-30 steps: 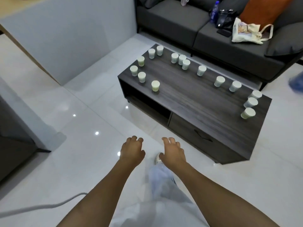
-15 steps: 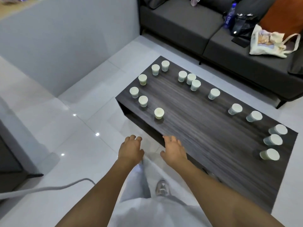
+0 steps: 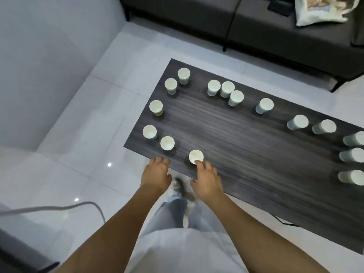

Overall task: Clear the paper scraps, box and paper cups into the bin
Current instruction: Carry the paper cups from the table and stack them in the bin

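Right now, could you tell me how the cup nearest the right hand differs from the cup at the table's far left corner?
The nearest cup stands by the table's near edge, with the right hand's fingertips at its rim; the far corner cup stands untouched. The nearest cup stands alone; the far corner cup has a neighbour close beside it. Both are pale paper cups, upright and open-topped.

Fifteen paper cups (image 3: 196, 157) upright on the coffee table (image 3: 246, 150): six at its left end, three clustered and three strung along the far edge, three at the right end. One tote bag (image 3: 323, 10), one sofa (image 3: 256, 26), two hands.
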Motion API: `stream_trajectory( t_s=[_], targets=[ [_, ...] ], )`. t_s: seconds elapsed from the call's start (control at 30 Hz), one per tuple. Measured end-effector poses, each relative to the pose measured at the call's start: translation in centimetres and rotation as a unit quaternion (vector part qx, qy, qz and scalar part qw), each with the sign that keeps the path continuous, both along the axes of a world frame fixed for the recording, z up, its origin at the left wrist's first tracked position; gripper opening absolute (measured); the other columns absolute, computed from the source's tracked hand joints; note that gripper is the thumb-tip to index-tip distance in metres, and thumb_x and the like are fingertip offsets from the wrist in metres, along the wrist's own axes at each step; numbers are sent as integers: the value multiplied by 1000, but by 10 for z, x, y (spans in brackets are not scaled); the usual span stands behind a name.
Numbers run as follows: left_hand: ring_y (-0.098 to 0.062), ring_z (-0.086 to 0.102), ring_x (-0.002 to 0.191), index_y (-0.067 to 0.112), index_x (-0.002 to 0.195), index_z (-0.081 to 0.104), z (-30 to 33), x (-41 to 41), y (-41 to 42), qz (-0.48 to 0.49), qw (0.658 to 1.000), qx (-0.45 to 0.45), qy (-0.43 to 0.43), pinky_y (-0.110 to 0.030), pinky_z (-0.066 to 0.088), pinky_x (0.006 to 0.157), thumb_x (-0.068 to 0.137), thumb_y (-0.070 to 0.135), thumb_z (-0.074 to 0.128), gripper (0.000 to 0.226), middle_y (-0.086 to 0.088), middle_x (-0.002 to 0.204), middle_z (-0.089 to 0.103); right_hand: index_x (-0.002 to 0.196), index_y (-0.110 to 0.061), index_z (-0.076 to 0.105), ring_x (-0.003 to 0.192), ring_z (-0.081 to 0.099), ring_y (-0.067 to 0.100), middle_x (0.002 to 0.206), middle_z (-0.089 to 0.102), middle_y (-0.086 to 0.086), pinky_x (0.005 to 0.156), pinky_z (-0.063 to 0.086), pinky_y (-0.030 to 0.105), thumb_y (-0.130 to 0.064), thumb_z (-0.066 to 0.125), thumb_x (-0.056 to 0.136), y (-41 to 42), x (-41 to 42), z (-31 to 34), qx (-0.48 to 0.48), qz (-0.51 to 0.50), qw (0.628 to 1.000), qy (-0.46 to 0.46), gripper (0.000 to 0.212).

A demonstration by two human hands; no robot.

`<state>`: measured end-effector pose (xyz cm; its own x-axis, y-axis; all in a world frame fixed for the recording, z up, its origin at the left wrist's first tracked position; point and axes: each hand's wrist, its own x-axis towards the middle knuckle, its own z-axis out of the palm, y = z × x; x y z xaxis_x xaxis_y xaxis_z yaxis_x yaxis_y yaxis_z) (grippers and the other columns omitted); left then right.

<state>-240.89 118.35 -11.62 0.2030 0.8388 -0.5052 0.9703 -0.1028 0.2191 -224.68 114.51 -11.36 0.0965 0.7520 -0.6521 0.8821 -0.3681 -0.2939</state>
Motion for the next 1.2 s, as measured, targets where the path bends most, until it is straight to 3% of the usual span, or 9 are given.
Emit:
stream_trajectory(
  t_s=[0.23, 0.4, 0.57, 0.67, 0.83, 1.2],
  targets=[
    [-25, 32, 132, 18, 137, 42, -68, 2, 74, -49, 998, -26, 0, -37, 39, 103, 87, 28, 60, 54, -4, 143, 39, 148, -25, 22, 130, 32, 30, 149, 26, 7, 105, 35, 42, -27, 56, 91, 46, 9, -67, -42, -34, 998, -18, 66],
    [-29, 24, 138, 18, 137, 42, -132, 11, 111, -77, 997, -29, 7, -40, 28, 112, 86, 26, 60, 55, -8, 149, 31, 150, -28, 18, 136, 24, 34, 158, 12, 8, 110, 29, 45, -24, 60, 89, 77, 13, -126, -56, -32, 998, -11, 74],
    [-34, 12, 144, 24, 144, 34, -183, 9, 123, -114, 993, -13, 42, -47, 19, 117, 89, 31, 62, 62, -8, 156, 19, 150, -29, 15, 141, 16, 37, 160, 3, 8, 111, 32, 51, -25, 65, 89, 89, 9, -177, -67, -7, 998, -13, 80],
    [-33, 12, 144, 23, 143, 38, -202, 6, 121, -110, 993, -26, 33, -47, 23, 115, 89, 22, 63, 59, -7, 157, 18, 149, -27, 21, 142, 15, 36, 160, 4, 8, 110, 36, 51, -22, 67, 89, 89, 4, -198, -69, -7, 998, 1, 76],
    [-31, 20, 140, 21, 136, 46, -211, 8, 116, -119, 993, -16, 14, -46, 34, 107, 88, 11, 60, 50, -7, 153, 27, 144, -23, 32, 136, 23, 33, 155, 16, 7, 104, 44, 45, -18, 69, 86, 84, 0, -210, -63, -13, 998, 13, 69],
    [-25, 30, 133, 27, 136, 44, -145, 51, 101, -193, 979, -59, 14, -39, 41, 100, 91, 27, 58, 48, -3, 147, 32, 141, -25, 37, 129, 34, 30, 144, 32, 5, 91, 49, 41, -16, 64, 89, 88, 23, -142, -56, -58, 996, 23, 59]
  ],
)
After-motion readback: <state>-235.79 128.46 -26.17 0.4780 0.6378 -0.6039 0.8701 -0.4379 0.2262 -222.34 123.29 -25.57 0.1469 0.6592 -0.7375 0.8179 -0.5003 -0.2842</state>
